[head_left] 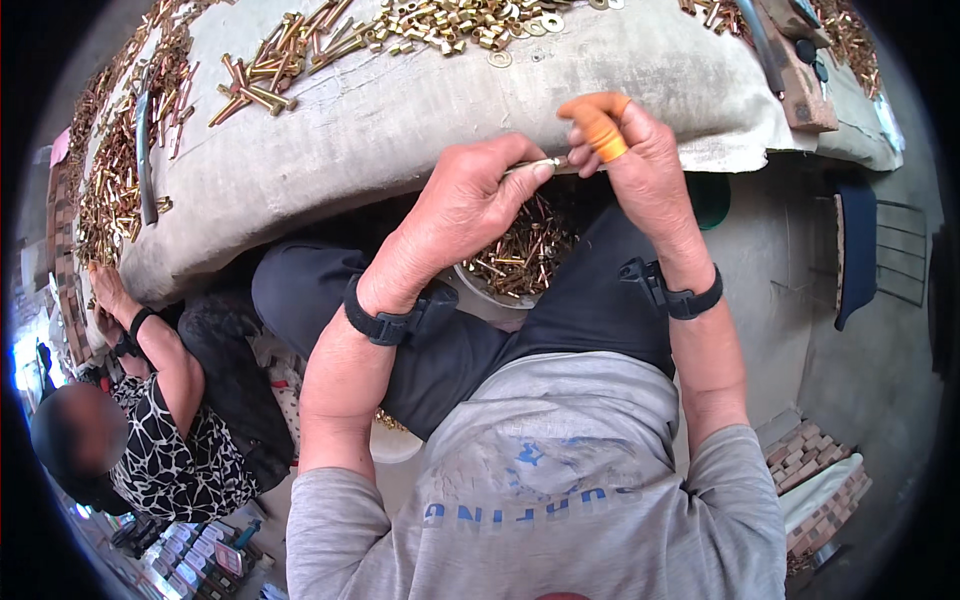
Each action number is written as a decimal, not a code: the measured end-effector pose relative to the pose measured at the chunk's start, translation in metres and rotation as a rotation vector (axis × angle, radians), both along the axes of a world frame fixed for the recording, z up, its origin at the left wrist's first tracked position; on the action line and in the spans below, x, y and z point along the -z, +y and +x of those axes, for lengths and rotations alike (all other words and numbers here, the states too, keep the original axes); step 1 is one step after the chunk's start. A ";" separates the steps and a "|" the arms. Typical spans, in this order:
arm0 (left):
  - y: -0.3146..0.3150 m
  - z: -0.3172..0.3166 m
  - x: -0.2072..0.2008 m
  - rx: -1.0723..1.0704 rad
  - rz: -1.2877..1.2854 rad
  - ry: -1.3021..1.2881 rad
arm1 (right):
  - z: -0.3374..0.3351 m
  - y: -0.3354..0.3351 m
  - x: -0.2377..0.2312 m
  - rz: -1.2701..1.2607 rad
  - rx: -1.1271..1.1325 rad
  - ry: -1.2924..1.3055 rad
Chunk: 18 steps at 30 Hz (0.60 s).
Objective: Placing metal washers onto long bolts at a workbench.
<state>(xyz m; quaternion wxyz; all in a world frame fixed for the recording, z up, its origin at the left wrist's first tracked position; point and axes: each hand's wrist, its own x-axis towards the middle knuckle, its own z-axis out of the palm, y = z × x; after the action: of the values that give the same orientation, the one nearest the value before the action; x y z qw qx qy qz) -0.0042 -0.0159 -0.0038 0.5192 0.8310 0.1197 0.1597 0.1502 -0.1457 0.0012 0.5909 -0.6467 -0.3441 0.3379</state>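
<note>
Between the thumb and fingers of my left hand (470,195) is a slim metal bolt (532,166), lying roughly level and pointing right. My right hand (645,165) has its fingers curled at the bolt's right end; orange covers wrap some of them, and part of the grip is hidden. Below both hands, between my knees, a tub (478,287) holds many loose bolts (520,255). Just beyond my hands is the edge of the cloth-covered table (370,150).
Long sleeved bolts (265,85), short brass-coloured sleeves (440,28) and washers (500,59) lie on the table. A wooden block (805,105) sits at its right end. At left, a co-worker (180,430) reaches to another bolt pile (110,195). A blue-covered chair (856,250) stands right.
</note>
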 end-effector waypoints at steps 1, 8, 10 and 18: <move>-0.001 -0.002 0.002 0.000 -0.007 0.007 | 0.001 -0.001 0.001 0.042 0.052 0.032; 0.002 0.004 0.003 0.228 0.318 0.314 | 0.031 -0.012 0.000 0.065 0.122 -0.091; 0.008 0.011 0.001 0.206 0.207 0.238 | 0.039 -0.012 -0.003 0.060 0.175 -0.112; 0.009 0.041 -0.017 -0.190 0.073 -0.163 | 0.076 -0.035 -0.019 -0.065 0.411 -0.415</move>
<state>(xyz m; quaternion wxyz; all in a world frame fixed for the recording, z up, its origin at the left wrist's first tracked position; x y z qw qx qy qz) 0.0368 -0.0069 0.0135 0.4789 0.8187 0.1496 0.2793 0.2262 -0.1805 0.0202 0.5427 -0.7768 -0.3086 0.0825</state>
